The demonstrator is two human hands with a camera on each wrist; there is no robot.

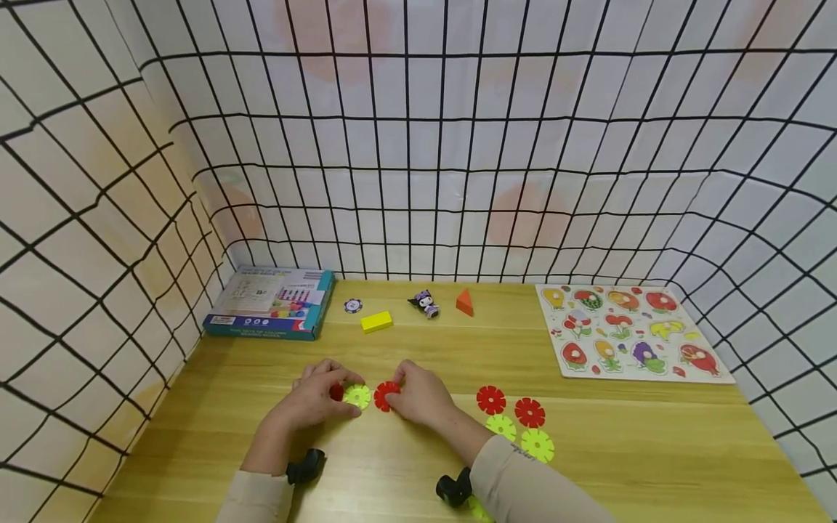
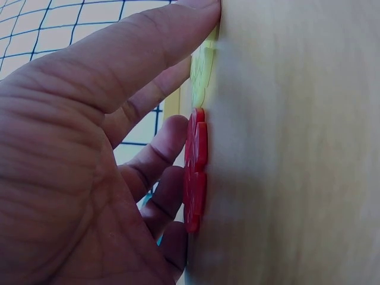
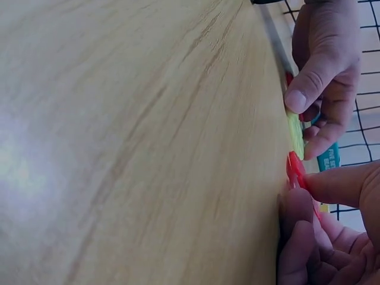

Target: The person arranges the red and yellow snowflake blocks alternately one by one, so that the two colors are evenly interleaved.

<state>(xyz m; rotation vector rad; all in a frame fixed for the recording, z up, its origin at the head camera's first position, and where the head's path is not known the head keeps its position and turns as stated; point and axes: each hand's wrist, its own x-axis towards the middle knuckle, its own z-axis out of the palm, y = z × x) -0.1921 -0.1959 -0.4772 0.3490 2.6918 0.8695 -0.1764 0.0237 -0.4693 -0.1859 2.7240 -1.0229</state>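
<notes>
In the head view my left hand (image 1: 317, 396) has its thumb and index finger at opposite edges of a yellow-green interlocking disc (image 1: 357, 396), which lies flat on the table. Under that palm is a red interlocking disc (image 2: 196, 172), mostly hidden from the head view. My right hand (image 1: 421, 396) pinches another red interlocking disc (image 1: 386, 396) between thumb and fingers, right beside the yellow-green one. From the right wrist, this red disc (image 3: 295, 169) looks tilted, its near edge close to the yellow-green disc (image 3: 295, 133).
Right of my hands lie red discs (image 1: 491, 399) and yellow-green discs (image 1: 538, 444), one partly under the right sleeve. Farther back are a boxed set (image 1: 271, 301), a poker chip (image 1: 353, 305), a yellow block (image 1: 376, 322), a figurine (image 1: 425, 303), an orange wedge (image 1: 465, 302) and a fruit puzzle board (image 1: 631, 330).
</notes>
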